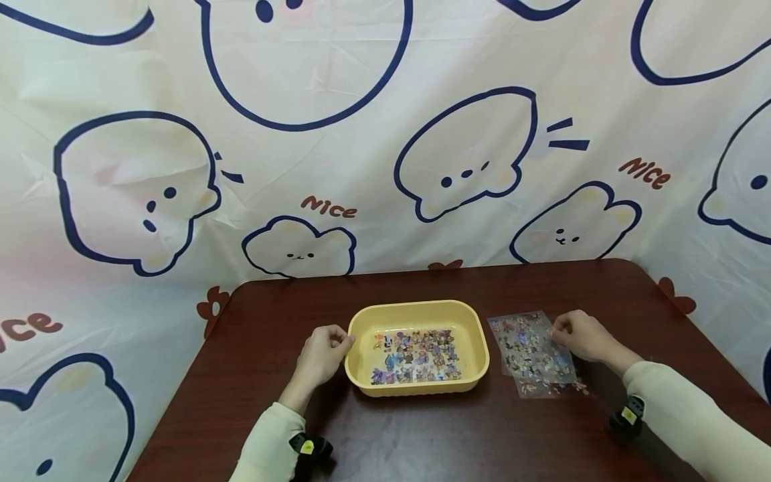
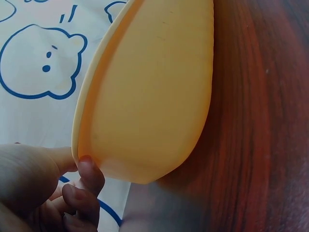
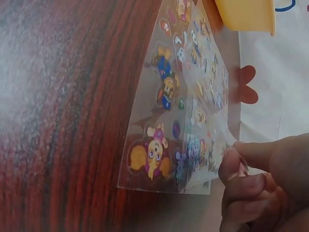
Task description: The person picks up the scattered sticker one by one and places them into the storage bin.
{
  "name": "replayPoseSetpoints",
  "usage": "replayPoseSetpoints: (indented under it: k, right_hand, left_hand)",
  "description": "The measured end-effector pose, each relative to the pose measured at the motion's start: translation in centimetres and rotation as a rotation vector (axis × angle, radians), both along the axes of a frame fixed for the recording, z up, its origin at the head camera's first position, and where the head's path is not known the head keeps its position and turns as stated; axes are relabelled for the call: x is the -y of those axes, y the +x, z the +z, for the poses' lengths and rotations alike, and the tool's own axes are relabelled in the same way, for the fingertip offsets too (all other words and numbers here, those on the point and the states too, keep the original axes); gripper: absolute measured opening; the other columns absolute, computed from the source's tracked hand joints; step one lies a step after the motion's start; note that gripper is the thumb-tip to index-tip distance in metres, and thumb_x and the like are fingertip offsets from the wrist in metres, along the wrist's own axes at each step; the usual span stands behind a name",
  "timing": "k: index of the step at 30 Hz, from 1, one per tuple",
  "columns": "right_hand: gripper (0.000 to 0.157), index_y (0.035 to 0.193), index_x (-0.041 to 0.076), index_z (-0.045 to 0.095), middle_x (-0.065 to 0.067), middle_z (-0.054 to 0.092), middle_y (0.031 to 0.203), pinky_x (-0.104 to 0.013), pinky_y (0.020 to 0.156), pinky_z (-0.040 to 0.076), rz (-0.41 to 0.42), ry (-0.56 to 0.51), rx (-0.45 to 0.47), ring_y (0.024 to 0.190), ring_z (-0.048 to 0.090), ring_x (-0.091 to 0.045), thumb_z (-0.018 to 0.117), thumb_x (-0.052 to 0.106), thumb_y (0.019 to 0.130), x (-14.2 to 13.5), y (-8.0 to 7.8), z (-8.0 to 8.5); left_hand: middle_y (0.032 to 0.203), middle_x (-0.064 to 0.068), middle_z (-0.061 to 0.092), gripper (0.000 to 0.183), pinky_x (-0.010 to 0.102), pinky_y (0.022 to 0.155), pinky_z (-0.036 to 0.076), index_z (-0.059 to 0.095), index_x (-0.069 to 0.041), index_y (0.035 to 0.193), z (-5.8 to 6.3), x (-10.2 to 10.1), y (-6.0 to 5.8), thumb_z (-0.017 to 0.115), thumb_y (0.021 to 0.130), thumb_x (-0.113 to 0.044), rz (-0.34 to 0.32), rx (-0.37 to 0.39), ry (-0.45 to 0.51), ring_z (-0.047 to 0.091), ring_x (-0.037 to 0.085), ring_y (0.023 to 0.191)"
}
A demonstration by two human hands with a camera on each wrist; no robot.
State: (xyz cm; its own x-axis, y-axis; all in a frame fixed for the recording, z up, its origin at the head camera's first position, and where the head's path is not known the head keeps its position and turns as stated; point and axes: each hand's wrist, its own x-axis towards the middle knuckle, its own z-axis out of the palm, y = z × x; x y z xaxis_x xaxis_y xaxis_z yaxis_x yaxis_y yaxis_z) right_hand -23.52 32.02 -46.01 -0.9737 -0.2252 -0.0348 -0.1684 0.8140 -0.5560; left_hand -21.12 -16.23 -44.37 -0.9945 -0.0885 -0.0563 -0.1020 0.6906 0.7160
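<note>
Yellow tray (image 1: 415,388): set on the dark table (image 1: 434,435), between the two hands; thin-walled, so judged light and fairly stiff, best taken by the rim at its short ends.
Left hand (image 1: 319,351): the tray's left-end rim is pinched between thumb and fingers; the rest of the tray lies to the right of the grip.
Inner sticker sheet (image 1: 415,357): laid inside the tray, touched by neither hand.
Upper sticker sheet (image 1: 533,345): laid right of the tray, over a lower sticker sheet (image 1: 542,390) whose near edge is left showing; clear film, judged very light, floppy, slick and easily creased, best held by an edge, off the printed figures.
Right hand (image 1: 584,333): the upper sheet's right edge is pinched near the far corner by thumb and fingertips; most of the sheet is spread to the left of the grip.
</note>
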Motion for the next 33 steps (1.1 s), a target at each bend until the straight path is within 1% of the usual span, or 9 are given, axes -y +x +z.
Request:
replayPoseSetpoints:
  k: [3, 8, 15, 19, 22, 24, 28, 33]
  right_hand:
    - [0.021, 0.083, 0.006, 0.068, -0.001, 0.062, 0.065, -0.029, 0.048, 0.038, 0.002, -0.014, 0.004, 0.051, 0.043, -0.01, 0.058, 0.013, 0.1, -0.05, 0.13, 0.12]
    - [0.022, 0.085, 0.006, 0.068, -0.001, 0.061, 0.066, -0.029, 0.049, 0.039, 0.003, -0.028, 0.008, 0.052, 0.044, -0.009, 0.058, 0.016, 0.101, -0.38, 0.35, 0.13]
    - [0.02, 0.088, 0.005, 0.07, -0.002, 0.063, 0.071, -0.028, 0.051, 0.038, -0.007, -0.038, 0.008, 0.055, 0.044, -0.008, 0.059, 0.016, 0.102, -0.62, 0.53, 0.22]
    - [0.021, 0.089, 0.004, 0.07, -0.004, 0.068, 0.078, -0.027, 0.053, 0.04, -0.004, -0.057, -0.001, 0.059, 0.048, -0.008, 0.058, 0.015, 0.102, -0.57, 0.69, 0.54]
    - [0.022, 0.091, 0.002, 0.071, -0.006, 0.07, 0.081, -0.028, 0.054, 0.04, -0.013, -0.074, 0.001, 0.061, 0.051, -0.009, 0.058, 0.015, 0.103, -0.61, 0.82, 0.71]
    - [0.021, 0.092, 0.001, 0.07, -0.005, 0.067, 0.077, -0.028, 0.053, 0.039, -0.023, -0.083, 0.004, 0.06, 0.049, -0.009, 0.058, 0.015, 0.103, -0.66, 0.82, 0.76]
    - [0.021, 0.092, 0.0, 0.069, 0.0, 0.054, 0.065, -0.027, 0.049, 0.036, -0.038, -0.099, 0.0, 0.054, 0.041, -0.007, 0.058, 0.015, 0.102, -0.73, 0.75, 0.84]
    - [0.02, 0.091, -0.001, 0.069, 0.003, 0.048, 0.063, -0.026, 0.047, 0.035, -0.04, -0.12, -0.011, 0.052, 0.038, -0.006, 0.059, 0.013, 0.102, -0.77, 0.88, 0.98]
  left_hand:
    - [0.058, -0.003, 0.051, 0.02, 0.027, 0.048, 0.034, 0.066, -0.011, 0.087, -0.12, -0.02, -0.04, 0.066, 0.098, -0.028, 0.006, 0.0, -0.001, 0.045, 0.012, 0.052]
    - [0.06, -0.003, 0.052, 0.02, 0.027, 0.049, 0.034, 0.066, -0.011, 0.087, -0.24, -0.15, -0.01, 0.065, 0.098, -0.028, 0.009, -0.003, -0.006, 0.045, 0.012, 0.052]
    - [0.059, -0.003, 0.052, 0.02, 0.027, 0.048, 0.034, 0.066, -0.011, 0.087, -0.03, -0.18, 0.04, 0.065, 0.098, -0.028, 0.008, 0.006, -0.003, 0.045, 0.012, 0.052]
    - [0.059, -0.003, 0.053, 0.02, 0.027, 0.048, 0.034, 0.066, -0.011, 0.086, 0.04, -0.14, 0.04, 0.065, 0.098, -0.028, 0.011, 0.004, -0.007, 0.045, 0.012, 0.052]
    - [0.059, -0.002, 0.053, 0.02, 0.027, 0.048, 0.034, 0.066, -0.011, 0.086, 0.08, -0.18, -0.01, 0.066, 0.098, -0.028, 0.008, 0.008, -0.007, 0.046, 0.012, 0.052]
    - [0.059, -0.002, 0.053, 0.02, 0.027, 0.048, 0.034, 0.066, -0.011, 0.086, 0.11, -0.19, -0.04, 0.065, 0.098, -0.028, 0.006, 0.01, -0.006, 0.046, 0.012, 0.052]
    - [0.059, -0.003, 0.053, 0.02, 0.027, 0.048, 0.034, 0.066, -0.011, 0.087, 0.15, -0.15, -0.07, 0.066, 0.098, -0.028, 0.006, 0.005, -0.006, 0.045, 0.012, 0.052]
    - [0.059, -0.003, 0.052, 0.02, 0.027, 0.049, 0.035, 0.066, -0.011, 0.087, 0.0, -0.07, -0.01, 0.065, 0.098, -0.028, 0.007, 0.004, -0.009, 0.045, 0.012, 0.052]
